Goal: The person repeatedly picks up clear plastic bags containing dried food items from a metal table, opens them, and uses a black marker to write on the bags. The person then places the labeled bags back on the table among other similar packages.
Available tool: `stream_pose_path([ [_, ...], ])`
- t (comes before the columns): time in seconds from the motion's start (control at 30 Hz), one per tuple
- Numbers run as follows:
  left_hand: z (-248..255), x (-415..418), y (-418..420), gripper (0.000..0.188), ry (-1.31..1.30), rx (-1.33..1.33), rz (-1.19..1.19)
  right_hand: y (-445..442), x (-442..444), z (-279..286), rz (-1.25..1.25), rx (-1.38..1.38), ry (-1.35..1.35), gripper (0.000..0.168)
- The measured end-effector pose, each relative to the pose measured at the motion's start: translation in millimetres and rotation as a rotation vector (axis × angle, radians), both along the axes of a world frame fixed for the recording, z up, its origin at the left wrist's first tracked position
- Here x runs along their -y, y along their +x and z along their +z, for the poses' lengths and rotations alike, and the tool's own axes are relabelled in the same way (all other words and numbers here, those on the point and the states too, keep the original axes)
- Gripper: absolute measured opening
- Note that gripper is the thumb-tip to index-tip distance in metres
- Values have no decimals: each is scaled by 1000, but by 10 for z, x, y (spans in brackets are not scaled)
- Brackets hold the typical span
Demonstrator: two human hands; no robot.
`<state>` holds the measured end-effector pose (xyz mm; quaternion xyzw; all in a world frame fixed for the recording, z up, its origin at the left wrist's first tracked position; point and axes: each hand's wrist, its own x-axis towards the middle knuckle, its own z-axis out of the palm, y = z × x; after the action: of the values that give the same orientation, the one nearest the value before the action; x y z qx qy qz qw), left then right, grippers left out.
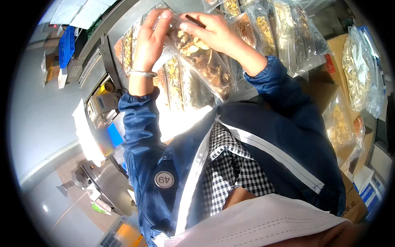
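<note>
A long clear plastic bag of dried mushrooms slants across the work area before me, its upper end between my hands. My left hand, with a silver bangle at the wrist, has its thumb and fingers on the bag's upper left edge. At the upper right side of the bag is my right hand. A thin dark strip shows between its thumb and fingers; what it is cannot be made out. Beneath the bag lie several filled clear packs, among them a pack with yellow pieces.
More filled packs, such as one of orange-brown strands, lie beyond my right hand. At the right, cardboard boxes hold large bags of dried goods. A metal device and a blue plastic tray are at the left.
</note>
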<state>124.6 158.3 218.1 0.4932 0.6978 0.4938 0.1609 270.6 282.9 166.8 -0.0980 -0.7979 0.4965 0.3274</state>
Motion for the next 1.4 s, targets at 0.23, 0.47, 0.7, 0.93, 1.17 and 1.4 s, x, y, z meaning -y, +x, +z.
stream_pose_path([
  [0.23,301,183,-131,34,246,-437,181,410,-211,-654,-93,82,-220,40],
  [0.47,-581,602,525,50,368,-630,126,842,64,-1709,-164,356,-968,31],
  [0.7,-1097,1644,956,55,130,-482,143,1101,77,-2474,-302,531,-298,28],
  [0.93,-770,1349,863,51,71,-486,-204,1284,-142,-1624,-425,967,383,52],
  [1.17,-864,917,608,43,37,-467,-265,1343,-390,-1430,-180,735,217,25],
  [1.4,-870,655,433,43,29,-391,-277,1925,-764,-705,-492,510,41,33],
])
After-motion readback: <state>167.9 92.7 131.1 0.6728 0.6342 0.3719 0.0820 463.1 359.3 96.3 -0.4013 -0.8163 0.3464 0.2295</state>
